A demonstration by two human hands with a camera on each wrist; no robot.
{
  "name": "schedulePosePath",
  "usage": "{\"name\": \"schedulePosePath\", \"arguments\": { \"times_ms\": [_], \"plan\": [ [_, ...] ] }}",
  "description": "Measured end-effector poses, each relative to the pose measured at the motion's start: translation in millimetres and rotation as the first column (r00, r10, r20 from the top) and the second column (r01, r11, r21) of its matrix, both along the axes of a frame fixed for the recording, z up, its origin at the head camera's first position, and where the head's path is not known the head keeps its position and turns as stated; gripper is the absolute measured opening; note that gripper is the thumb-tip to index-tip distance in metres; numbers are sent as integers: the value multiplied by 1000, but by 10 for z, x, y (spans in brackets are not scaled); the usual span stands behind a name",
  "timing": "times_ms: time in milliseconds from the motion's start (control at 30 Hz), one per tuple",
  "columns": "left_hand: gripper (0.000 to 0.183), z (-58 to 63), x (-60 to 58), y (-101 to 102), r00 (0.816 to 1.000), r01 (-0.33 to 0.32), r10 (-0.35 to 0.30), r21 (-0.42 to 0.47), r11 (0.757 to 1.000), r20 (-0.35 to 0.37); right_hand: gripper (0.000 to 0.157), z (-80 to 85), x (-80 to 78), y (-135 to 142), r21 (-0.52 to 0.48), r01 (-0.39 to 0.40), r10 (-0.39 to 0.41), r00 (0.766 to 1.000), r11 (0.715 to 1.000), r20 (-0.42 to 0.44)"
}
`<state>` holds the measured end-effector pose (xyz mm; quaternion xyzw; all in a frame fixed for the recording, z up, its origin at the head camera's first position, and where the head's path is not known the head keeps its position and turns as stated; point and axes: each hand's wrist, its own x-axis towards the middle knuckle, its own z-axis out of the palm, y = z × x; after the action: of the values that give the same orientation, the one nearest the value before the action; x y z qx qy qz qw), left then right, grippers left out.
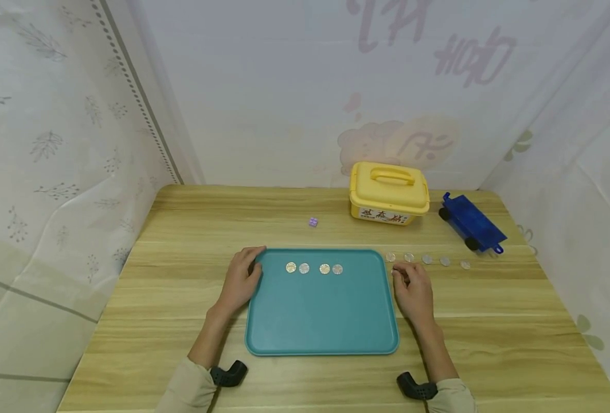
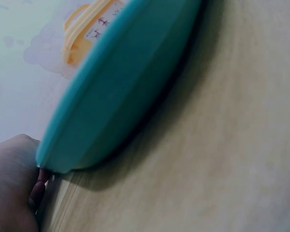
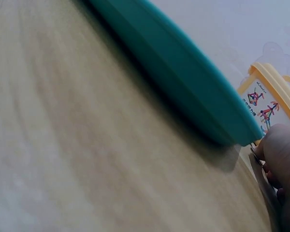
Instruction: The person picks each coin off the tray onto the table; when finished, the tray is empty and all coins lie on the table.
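Observation:
A teal tray [image 1: 321, 310] lies on the table, with a row of several round coins [image 1: 324, 269], some golden and some silvery, near its far side. My left hand [image 1: 239, 281] rests against the tray's far left corner, fingers loosely extended along the rim. Just outside the tray's right rim, my right hand [image 1: 413, 289] pinches a coin [image 3: 255, 153] between thumb and fingertips; mostly its thin edge shows. Beyond that hand, more silvery coins [image 1: 427, 259] lie in a row on the wood.
A yellow lidded box [image 1: 389, 189] with a handle stands at the back of the table. To its right sits a blue toy wagon [image 1: 472, 222] with black wheels. A small purple toy brick [image 1: 313, 222] lies behind the tray. Fabric walls border the wooden table [image 1: 171, 321].

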<state>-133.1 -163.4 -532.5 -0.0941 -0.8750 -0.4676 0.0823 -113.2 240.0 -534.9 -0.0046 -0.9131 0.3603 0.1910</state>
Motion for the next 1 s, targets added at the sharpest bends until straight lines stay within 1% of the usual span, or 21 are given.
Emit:
{"name": "schedulePosePath", "arguments": {
  "times_ms": [100,267,467,633,1000],
  "plan": [
    [41,-1,3,0,1000,-1,1,-3,1000,-3,15,1,4,2,-16,1,-1,1000,1000,4],
    [41,-3,10,1,1000,0,0,-1,1000,0,21,-5,11,6,-87,14,-13,1000,996,16],
    [40,-1,-1,-1,1000,-3,3,-9,1000,6,16,4,11,4,-174,-1,-1,1000,985,-14],
    [40,4,-9,-2,1000,-5,5,-12,1000,14,14,-5,6,1,-177,-8,1,999,984,-38],
    [40,8,2,6,1000,-6,6,-19,1000,22,12,-4,16,6,-196,-7,-2,999,981,-46]
  ]
}}
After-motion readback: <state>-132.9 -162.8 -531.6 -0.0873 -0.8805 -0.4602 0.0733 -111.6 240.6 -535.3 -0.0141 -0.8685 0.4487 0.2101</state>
